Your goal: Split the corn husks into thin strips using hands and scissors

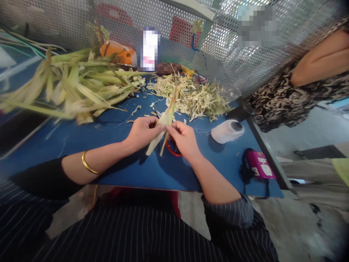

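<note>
Above the blue table (120, 163), both hands meet on one pale corn husk (167, 118), which points up and away from me. My left hand (144, 133) pinches its left side between thumb and fingers. Pressed against its right side, my right hand (183, 138) is closed on the same husk, with a narrow strip hanging below the fingertips. Scissors with a red handle (173, 151) lie under the right hand, their blades partly hidden. Behind the hands is a heap of shredded husk pieces (196, 98).
A pile of long husks (81, 83) covers the back left. At the right are a white thread cone (227, 131) and a magenta box (260, 165) with a black cable. A lit phone (150, 49) stands before the perforated metal screen (218, 43). Another person's arm (321, 60) shows top right.
</note>
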A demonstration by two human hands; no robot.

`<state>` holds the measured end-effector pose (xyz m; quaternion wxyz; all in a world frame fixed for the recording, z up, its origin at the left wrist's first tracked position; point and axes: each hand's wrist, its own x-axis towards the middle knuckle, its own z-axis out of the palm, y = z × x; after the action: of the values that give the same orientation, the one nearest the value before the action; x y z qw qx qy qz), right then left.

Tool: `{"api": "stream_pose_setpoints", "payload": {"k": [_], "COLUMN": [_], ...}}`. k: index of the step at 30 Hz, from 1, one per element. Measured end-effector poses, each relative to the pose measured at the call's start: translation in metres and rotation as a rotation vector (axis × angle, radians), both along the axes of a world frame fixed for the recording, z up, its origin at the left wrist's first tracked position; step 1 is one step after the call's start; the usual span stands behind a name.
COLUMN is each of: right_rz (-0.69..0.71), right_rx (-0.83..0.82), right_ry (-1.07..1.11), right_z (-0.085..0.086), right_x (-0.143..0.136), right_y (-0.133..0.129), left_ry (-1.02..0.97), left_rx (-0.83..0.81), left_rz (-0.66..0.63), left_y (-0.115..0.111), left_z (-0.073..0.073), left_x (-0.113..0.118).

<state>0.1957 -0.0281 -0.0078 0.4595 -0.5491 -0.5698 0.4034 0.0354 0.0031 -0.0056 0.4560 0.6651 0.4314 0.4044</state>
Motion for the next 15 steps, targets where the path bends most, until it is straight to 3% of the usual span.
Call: {"api": "stream_pose_setpoints", "payload": {"k": [4,8,11,15], "right_rz": [0.064,0.092,0.15,0.215], "right_rx": [-0.113,-0.072,-0.083,-0.234], "right_ry": [0.217,0.095,0.139,0.402], "right_z": [0.002,0.004,0.003,0.003], "right_x": [0.001,-0.003,-0.009,-0.01], "right_y": [-0.001,-0.002,-0.002,-0.004], "left_ry": [-0.189,-0.327,-0.278,-0.214], "left_rx": [-0.273,-0.501,-0.455,-0.321], "left_rz": [-0.084,-0.153,-0.088,-0.035], "left_y": [-0.001,-0.002,-0.002,-0.001], "left_z": [0.003,0.003,0.001,0.0], "left_x": [0.003,0.007,0.009,0.008]}}
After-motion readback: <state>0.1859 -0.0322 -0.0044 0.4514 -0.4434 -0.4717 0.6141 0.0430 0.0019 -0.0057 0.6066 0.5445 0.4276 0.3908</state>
